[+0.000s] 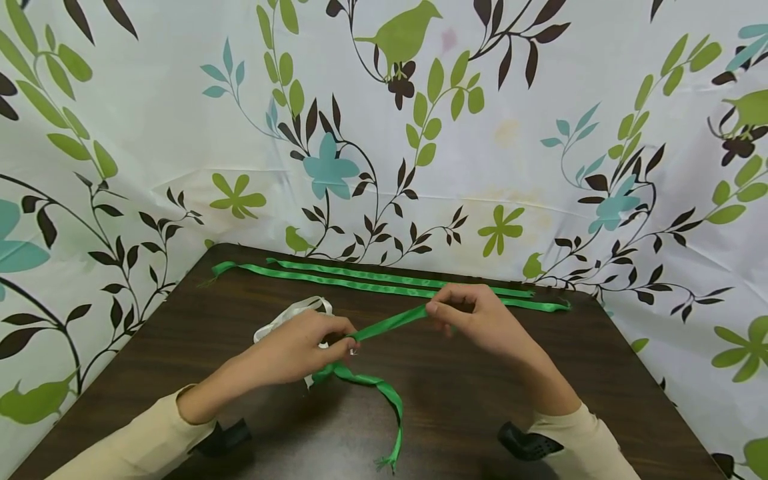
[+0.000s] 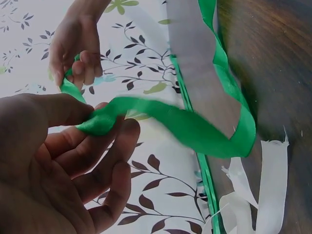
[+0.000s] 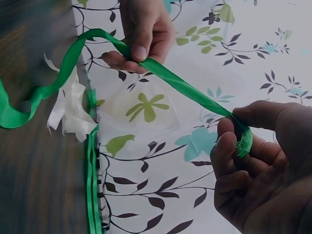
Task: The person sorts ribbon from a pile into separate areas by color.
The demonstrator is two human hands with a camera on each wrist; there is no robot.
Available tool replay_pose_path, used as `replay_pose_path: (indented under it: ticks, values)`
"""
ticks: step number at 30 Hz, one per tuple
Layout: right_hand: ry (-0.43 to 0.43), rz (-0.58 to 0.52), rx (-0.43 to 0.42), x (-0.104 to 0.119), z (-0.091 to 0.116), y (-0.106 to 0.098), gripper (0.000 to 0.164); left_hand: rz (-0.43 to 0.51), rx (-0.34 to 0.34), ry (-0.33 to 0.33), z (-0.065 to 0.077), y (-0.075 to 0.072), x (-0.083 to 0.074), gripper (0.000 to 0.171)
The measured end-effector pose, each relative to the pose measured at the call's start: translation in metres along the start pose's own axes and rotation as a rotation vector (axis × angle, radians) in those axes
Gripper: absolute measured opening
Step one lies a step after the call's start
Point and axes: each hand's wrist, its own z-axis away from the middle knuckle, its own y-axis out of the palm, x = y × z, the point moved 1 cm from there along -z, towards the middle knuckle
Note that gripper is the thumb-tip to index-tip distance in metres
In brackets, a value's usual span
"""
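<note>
A green ribbon (image 1: 390, 324) stretches between both hands above the table. My left hand (image 1: 303, 347) pinches it between thumb and fingers, and the loose length hangs down and trails on the tabletop toward me. Near its frayed end, my right hand (image 1: 474, 317) pinches the same ribbon; in the right wrist view the frayed tip (image 3: 245, 142) pokes out past the fingers. White ribbons (image 1: 288, 317) lie bunched on the table behind my left hand, partly hidden by it. In the left wrist view, a white ribbon end (image 2: 274, 185) looks frayed.
Two more green ribbons (image 1: 360, 272) lie stretched out side by side along the far edge of the dark wooden table (image 1: 450, 413). A patterned cloth (image 1: 384, 220) with leaves and birds hangs right behind the table and around its sides.
</note>
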Motion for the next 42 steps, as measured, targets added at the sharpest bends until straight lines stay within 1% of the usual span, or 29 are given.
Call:
replay_pose_path:
  ticks: [3,8,10,15,17,20,24,28,31,36,39,42]
  values:
    - [-0.007,-0.015,-0.01,0.002,0.002,-0.004,0.016,-0.028,-0.017,-0.019,-0.001,-0.001,0.001,0.012]
    - [-0.025,-0.018,-0.027,0.005,0.005,-0.011,0.015,-0.094,-0.067,-0.041,-0.001,-0.003,0.002,0.013]
    - [-0.023,-0.021,-0.034,0.005,0.006,-0.014,0.016,-0.127,-0.087,-0.067,-0.001,-0.003,0.002,0.012]
    - [0.01,-0.035,-0.076,0.007,0.01,-0.023,0.017,-0.16,-0.113,-0.165,-0.001,-0.005,0.003,0.011]
    - [0.019,-0.037,-0.099,0.008,0.011,-0.027,0.018,-0.15,-0.116,-0.185,-0.001,-0.006,0.004,0.01]
    - [0.012,-0.031,-0.128,0.01,0.014,-0.034,0.018,-0.135,-0.117,-0.18,-0.001,-0.008,0.005,0.011]
    - [-0.014,-0.027,-0.163,0.011,0.016,-0.042,0.017,-0.094,-0.108,-0.159,0.0,-0.011,0.007,0.013]
    - [-0.042,-0.036,-0.195,0.01,0.017,-0.049,0.017,-0.026,-0.102,-0.129,0.0,-0.014,0.008,0.014]
    - [-0.062,-0.048,-0.211,0.007,0.017,-0.054,0.019,0.037,-0.088,-0.105,0.001,-0.018,0.008,0.016]
    - [-0.078,-0.105,-0.254,0.004,0.018,-0.061,0.024,0.126,-0.057,-0.105,0.003,-0.022,0.007,0.021]
    - [-0.079,-0.16,-0.298,0.002,0.019,-0.064,0.024,0.15,-0.042,-0.117,0.003,-0.025,0.006,0.021]
    - [-0.084,-0.218,-0.33,0.001,0.02,-0.069,0.024,0.147,-0.037,-0.128,0.003,-0.028,0.006,0.02]
